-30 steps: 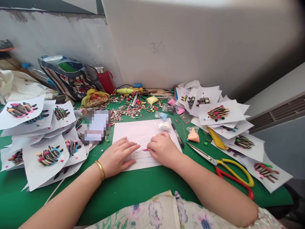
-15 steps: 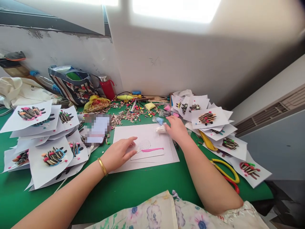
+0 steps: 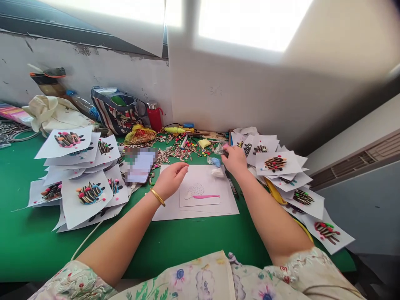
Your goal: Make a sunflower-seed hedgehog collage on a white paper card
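My right hand (image 3: 235,160) reaches to the back of the table, its fingers closed on a small dark packet (image 3: 224,153); a bit of pink shows at the fingertips. Close by lie a blue packet (image 3: 214,161) and a white packet (image 3: 217,172). My left hand (image 3: 171,179), with a gold bangle, hovers above the left edge of the white paper (image 3: 168,210). Its fingers are curled together and nothing shows in them. On a smaller card (image 3: 203,202) there is a dotted round drawing (image 3: 195,189), a white dab beside it and a pink modelling knife (image 3: 206,196).
Stacks of cards with seed hedgehogs stand left (image 3: 86,193) and right (image 3: 278,162). A phone (image 3: 140,164) lies by the left stack. Scattered seeds (image 3: 175,154), a yellow packet (image 3: 204,143), a red flask (image 3: 154,118) and a striped bag (image 3: 117,114) line the back.
My left hand has lifted off the card and its spread fingers have come together. The right hand has moved from the white packet to the dark packet farther back. The view has shifted left.
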Tool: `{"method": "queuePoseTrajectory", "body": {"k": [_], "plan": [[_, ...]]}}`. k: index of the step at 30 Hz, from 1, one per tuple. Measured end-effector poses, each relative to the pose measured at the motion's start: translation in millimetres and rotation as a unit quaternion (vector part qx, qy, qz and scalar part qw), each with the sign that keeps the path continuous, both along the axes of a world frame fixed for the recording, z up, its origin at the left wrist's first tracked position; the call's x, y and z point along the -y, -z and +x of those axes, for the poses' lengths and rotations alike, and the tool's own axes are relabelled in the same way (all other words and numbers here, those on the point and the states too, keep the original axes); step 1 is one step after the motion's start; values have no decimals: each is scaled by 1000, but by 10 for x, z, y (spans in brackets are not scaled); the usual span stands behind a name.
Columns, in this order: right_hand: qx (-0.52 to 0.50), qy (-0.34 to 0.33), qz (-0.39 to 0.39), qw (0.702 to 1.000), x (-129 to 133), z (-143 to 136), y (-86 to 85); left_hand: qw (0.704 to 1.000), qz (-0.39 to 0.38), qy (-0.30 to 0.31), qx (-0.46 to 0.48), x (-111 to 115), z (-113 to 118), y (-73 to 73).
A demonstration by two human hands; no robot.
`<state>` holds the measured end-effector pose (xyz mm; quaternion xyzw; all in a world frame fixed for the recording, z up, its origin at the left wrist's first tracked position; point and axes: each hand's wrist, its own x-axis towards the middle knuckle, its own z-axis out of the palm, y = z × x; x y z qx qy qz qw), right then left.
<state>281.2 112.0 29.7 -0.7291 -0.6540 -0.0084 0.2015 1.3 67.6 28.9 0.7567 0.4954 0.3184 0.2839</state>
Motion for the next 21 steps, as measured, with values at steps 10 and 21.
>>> {"method": "queuePoseTrajectory", "body": {"k": [10,21], "plan": [[-207,-200,-70,955,740,-498,219,998,4,67,-9,34,-8,350],[-185,-314,3,931,956,-591,166,985,2,77,155,259,116,259]]}}
